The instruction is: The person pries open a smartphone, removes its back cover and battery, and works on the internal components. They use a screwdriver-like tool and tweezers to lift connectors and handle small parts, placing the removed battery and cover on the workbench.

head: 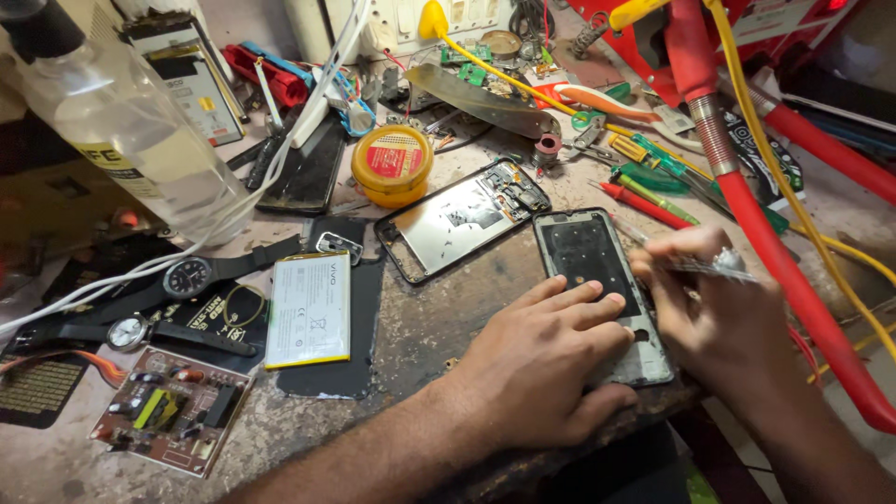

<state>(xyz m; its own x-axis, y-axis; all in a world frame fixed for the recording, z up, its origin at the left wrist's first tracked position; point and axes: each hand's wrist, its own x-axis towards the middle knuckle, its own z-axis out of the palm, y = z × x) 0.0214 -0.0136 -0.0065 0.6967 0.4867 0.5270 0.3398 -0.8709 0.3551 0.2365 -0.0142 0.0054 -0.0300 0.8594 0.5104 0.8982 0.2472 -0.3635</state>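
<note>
My left hand [537,359] lies flat on the lower part of an opened phone frame [586,254], fingers spread over it and pressing it to the worn workbench [420,322]. My right hand [723,317] is closed on thin metal tweezers [695,267], whose tip points left over the frame's right edge. A second opened phone body [462,217] with bare metal inside lies just left of the frame. A white flat phone battery [310,310] rests on a black sheet further left.
A round yellow tin [392,164], a clear bottle [131,121], two wristwatches [191,277], a brown circuit board [173,411], screwdrivers [653,191], a thick red hose [775,261] and yellow cables [803,215] crowd the bench.
</note>
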